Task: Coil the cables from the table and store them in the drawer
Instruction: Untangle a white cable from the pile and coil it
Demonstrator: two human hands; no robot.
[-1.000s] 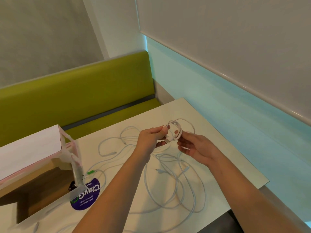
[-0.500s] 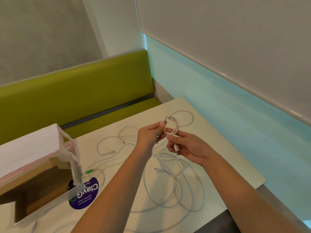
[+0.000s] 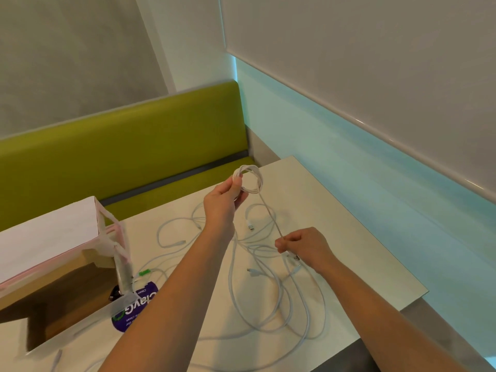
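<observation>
Near the centre of the frame the left hand (image 3: 224, 202) is raised above the counter (image 3: 335, 218), its thumb and fingers curled around one side of a small white coil (image 3: 252, 179) of cable, which stands up and to the right of the hand, above its knuckles. From the lower right edge of the coil a single straight tail (image 3: 269, 213) of the same cable runs down and to the right, pulled taut, to the right hand (image 3: 303, 248). That hand sits lower and further right in the frame, just above the counter, with its fingers curled in and its thumb and forefinger pinching the tail at the hand's left side; a plug end seems to show beneath the hand, but it is too small to be sure. Under and between the two forearms the loose cables (image 3: 268, 294) lie in a white tangle of wide loops across the middle and lower part of the counter, with a free connector (image 3: 251, 227) lying just left of the taut tail. At the left edge of the frame stands the pale drawer unit (image 3: 51, 234), with a round purple sticker (image 3: 134, 310) on the counter at its lower right corner. A green bench seat (image 3: 128, 154) runs behind the counter across the upper left.
</observation>
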